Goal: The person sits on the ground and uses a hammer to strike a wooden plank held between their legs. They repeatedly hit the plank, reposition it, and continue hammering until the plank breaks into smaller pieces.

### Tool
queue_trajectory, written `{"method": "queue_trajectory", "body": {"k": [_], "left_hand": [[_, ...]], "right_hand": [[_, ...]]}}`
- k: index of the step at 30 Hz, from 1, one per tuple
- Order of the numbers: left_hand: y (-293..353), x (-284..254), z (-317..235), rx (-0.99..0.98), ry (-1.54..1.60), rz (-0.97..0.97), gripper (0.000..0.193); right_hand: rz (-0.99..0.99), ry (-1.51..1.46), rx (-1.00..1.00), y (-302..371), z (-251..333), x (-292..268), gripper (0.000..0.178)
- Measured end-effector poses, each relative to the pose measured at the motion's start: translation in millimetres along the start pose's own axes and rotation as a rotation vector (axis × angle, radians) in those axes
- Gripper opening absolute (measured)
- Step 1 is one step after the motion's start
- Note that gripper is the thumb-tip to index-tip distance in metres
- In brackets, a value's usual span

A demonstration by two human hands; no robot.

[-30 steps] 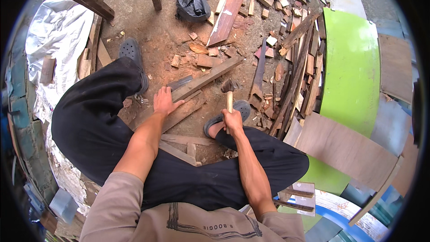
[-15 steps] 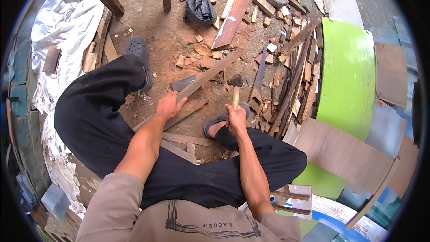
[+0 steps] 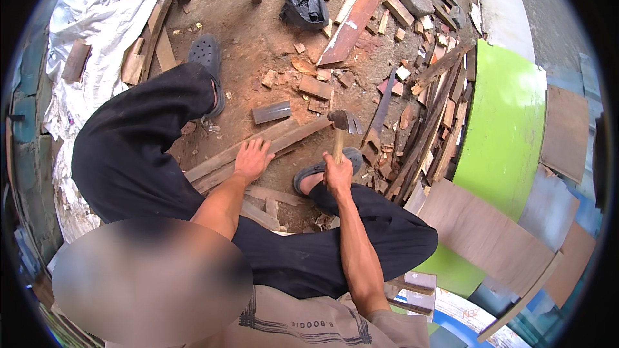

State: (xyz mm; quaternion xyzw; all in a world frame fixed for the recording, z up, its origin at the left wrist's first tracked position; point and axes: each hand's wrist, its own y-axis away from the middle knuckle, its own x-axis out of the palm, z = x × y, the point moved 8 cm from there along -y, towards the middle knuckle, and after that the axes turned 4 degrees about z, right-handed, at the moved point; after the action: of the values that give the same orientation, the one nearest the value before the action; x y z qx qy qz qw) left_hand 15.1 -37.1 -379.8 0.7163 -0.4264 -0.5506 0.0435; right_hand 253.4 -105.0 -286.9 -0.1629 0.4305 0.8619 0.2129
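Raised higher than a moment ago, the hammer [image 3: 338, 130] stands upright in the right hand [image 3: 338, 176], fist closed round its wooden handle. Left hand [image 3: 253, 159] presses flat, fingers spread, on a long plank [image 3: 284, 136] lying across the dirt floor [image 3: 248, 38].

Bare dirt ground [image 3: 258, 45] under us, littered with wood

We see a long plank [image 3: 258, 148] lying across it; offcuts [image 3: 316, 87], a black bag [image 3: 304, 5] and white sheeting [image 3: 97, 6] lie around.
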Motion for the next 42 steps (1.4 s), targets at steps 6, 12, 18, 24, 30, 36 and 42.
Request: {"method": "queue_trajectory", "body": {"k": [6, 12, 18, 24, 30, 36, 42], "left_hand": [[-4, -7, -4, 0.138, -0.051, -0.131, 0.063], [-10, 3, 1, 0.157, -0.041, -0.079, 0.072], [-9, -1, 4, 0.165, 0.028, -0.089, 0.070], [-11, -3, 3, 0.172, 0.062, 0.015, 0.065], [-12, 0, 5, 0.197, 0.057, -0.018, 0.063], [-13, -7, 2, 0.218, 0.029, -0.065, 0.063], [-14, -1, 3, 0.245, -0.025, -0.060, 0.059]], "right_hand": [[0.043, 0.197, -0.003, -12, -15, 20, 0.033], [0.044, 0.288, -0.146, -15, -1, 38, 0.031], [0.061, 0.281, -0.368, -17, 24, 37, 0.026], [0.152, 0.369, -0.078, -45, -18, 51, 0.025], [0.123, 0.304, -0.173, -30, 25, 41, 0.025], [0.075, 0.249, -0.341, -21, 37, 30, 0.027], [0.192, 0.427, 0.153, -50, -4, 42, 0.036]]}}
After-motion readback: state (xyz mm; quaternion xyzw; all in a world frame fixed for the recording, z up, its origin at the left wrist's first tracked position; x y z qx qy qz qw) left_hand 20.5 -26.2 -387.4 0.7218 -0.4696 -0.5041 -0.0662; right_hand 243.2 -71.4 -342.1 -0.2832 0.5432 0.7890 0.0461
